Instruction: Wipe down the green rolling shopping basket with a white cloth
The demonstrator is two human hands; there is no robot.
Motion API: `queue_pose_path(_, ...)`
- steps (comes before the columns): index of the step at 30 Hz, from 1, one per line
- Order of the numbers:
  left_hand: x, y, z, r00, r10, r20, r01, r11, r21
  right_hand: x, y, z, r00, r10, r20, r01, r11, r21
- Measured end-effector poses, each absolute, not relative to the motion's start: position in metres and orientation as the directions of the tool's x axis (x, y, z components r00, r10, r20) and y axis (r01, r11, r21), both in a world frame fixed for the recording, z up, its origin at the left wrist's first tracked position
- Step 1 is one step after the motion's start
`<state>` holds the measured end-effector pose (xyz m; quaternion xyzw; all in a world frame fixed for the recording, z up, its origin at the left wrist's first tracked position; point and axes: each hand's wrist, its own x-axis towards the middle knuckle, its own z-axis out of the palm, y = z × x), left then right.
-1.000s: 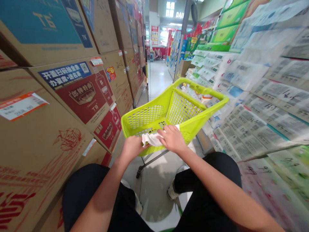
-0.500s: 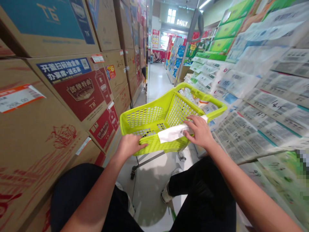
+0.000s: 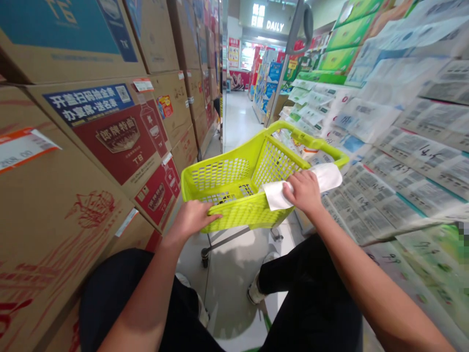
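A lime-green plastic shopping cart [image 3: 227, 181] stands in the aisle right before me. My left hand [image 3: 192, 219] is closed on the near rim of the cart, fingers curled over the edge. My right hand [image 3: 304, 192] presses a white cloth [image 3: 322, 178] onto the cart's right rim, fingers bent over the cloth. The cloth lies stretched along that rim, sticking out on both sides of the hand. The cart's mesh basket looks empty inside.
Stacked brown cardboard boxes [image 3: 110, 132] wall the left side. Packs of tissue paper [image 3: 403, 146] fill the shelves on the right. A narrow pale floor [image 3: 238, 274] runs ahead to further shelves. My dark-trousered legs [image 3: 308, 288] stand below the cart.
My right hand slid the white cloth from the cart's near edge rightward and farther along the right rim. My left hand stayed on the near rim.
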<state>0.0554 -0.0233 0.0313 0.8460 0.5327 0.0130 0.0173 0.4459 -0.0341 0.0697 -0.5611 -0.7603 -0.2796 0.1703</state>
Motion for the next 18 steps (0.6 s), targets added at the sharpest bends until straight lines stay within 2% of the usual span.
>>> queue_pose_path(4, 0.055, -0.024, 0.030, 0.423, 0.906, 0.015, 0.904, -0.423, 0.052, 0.446, -0.049, 0.067, -0.242, 0.727, 0.642, 0.970, 0.201, 0.139)
queue_pose_path(8, 0.059, -0.025, 0.030, 0.411, 0.911, -0.004, 0.910, -0.411, 0.050, 0.416, -0.058, 0.058, -0.362, 0.763, 0.536, 0.924, 0.368, 0.101)
queue_pose_path(10, 0.058, -0.024, 0.030, 0.414, 0.910, -0.014, 0.909, -0.413, 0.060, 0.422, -0.055, 0.061, -0.379, 0.765, 0.522, 0.914, 0.399, 0.079)
queue_pose_path(15, 0.057, -0.022, 0.029, 0.428, 0.904, 0.003, 0.903, -0.428, 0.037, 0.456, -0.041, 0.069, -0.180, 0.699, 0.692, 0.976, 0.212, 0.040)
queue_pose_path(18, 0.058, -0.021, 0.027, 0.427, 0.904, 0.012, 0.903, -0.427, 0.036, 0.441, -0.046, 0.063, -0.200, 0.703, 0.682, 0.972, 0.228, 0.050)
